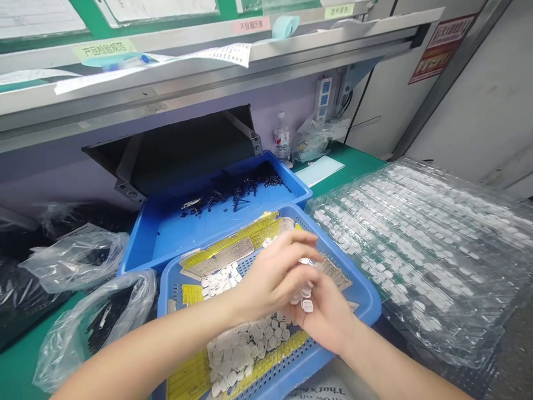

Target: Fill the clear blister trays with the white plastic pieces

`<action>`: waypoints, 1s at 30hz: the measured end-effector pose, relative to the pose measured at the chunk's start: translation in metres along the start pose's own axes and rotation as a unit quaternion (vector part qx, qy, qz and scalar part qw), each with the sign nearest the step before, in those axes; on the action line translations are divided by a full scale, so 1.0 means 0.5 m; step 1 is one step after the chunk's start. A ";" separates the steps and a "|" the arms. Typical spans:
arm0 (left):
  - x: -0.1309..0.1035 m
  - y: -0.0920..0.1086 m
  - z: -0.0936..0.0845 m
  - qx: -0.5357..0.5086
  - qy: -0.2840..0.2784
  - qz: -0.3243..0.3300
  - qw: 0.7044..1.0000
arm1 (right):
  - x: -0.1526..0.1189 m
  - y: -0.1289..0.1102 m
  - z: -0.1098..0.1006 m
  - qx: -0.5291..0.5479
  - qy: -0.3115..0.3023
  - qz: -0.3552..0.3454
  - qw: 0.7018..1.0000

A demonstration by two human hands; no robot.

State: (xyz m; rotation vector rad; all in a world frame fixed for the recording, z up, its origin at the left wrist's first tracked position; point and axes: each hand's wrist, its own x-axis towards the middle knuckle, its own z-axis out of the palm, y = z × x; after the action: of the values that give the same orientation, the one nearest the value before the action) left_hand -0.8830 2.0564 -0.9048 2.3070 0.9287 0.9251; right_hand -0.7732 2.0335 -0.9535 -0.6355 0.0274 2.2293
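Observation:
My right hand (322, 319) is cupped palm up over the basket, closed round several small white square plastic pieces (307, 305). Across it, from the left, lies my left hand (277, 266), its bent fingers curled over the same pieces; its palm side is hidden. Beneath both hands is the blue perforated basket (375, 303), lined with yellow and tan paper. Inside it, a pile of the white pieces (237, 355) spreads under my left forearm, and a smaller heap (220, 279) sits behind the wrist.
Behind the basket stands a blue tray (183, 233) with small black parts (237, 194). Clear plastic trays (416, 250) with rows of white pieces are stacked at right. Plastic bags (95, 328) lie at left. A water bottle (282, 139) stands behind, below a metal shelf edge (187, 83).

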 end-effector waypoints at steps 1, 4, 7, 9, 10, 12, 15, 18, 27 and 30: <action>0.007 -0.006 -0.003 0.024 0.010 -0.033 0.999 | -0.001 -0.005 0.000 0.016 0.021 -0.018 1.000; 0.001 -0.046 0.004 0.151 -0.077 -0.158 0.973 | -0.012 -0.026 -0.004 0.044 0.076 -0.086 0.992; -0.043 -0.089 0.040 0.189 -0.304 -0.175 0.917 | -0.033 -0.050 -0.008 0.068 0.094 -0.147 0.982; -0.078 -0.105 0.071 0.187 -0.357 -0.182 0.897 | -0.047 -0.061 -0.012 0.083 0.092 -0.169 0.978; -0.092 -0.108 0.084 0.191 -0.368 -0.189 0.890 | -0.053 -0.064 -0.013 0.088 0.092 -0.174 0.976; -0.110 -0.110 0.101 0.195 -0.382 -0.202 0.880 | -0.060 -0.065 -0.017 0.092 0.097 -0.171 0.976; -0.110 -0.106 0.097 0.182 -0.398 -0.211 0.874 | -0.065 -0.060 -0.026 0.097 0.095 -0.161 0.978; -0.087 -0.089 0.062 0.158 -0.398 -0.212 0.878 | -0.067 -0.054 -0.033 0.113 0.073 -0.165 0.977; 0.025 -0.013 0.019 0.119 -0.270 -0.119 0.948 | -0.042 -0.041 -0.039 0.143 -0.029 -0.130 0.981; 0.030 -0.017 0.037 0.124 -0.182 -0.041 0.975 | -0.061 -0.055 -0.048 0.151 -0.012 -0.148 0.977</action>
State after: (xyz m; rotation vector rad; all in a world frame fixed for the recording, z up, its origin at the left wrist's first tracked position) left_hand -0.8647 2.0696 -0.9161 2.5076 1.0126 0.3464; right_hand -0.7262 2.0253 -0.9558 -0.4150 0.2400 1.8936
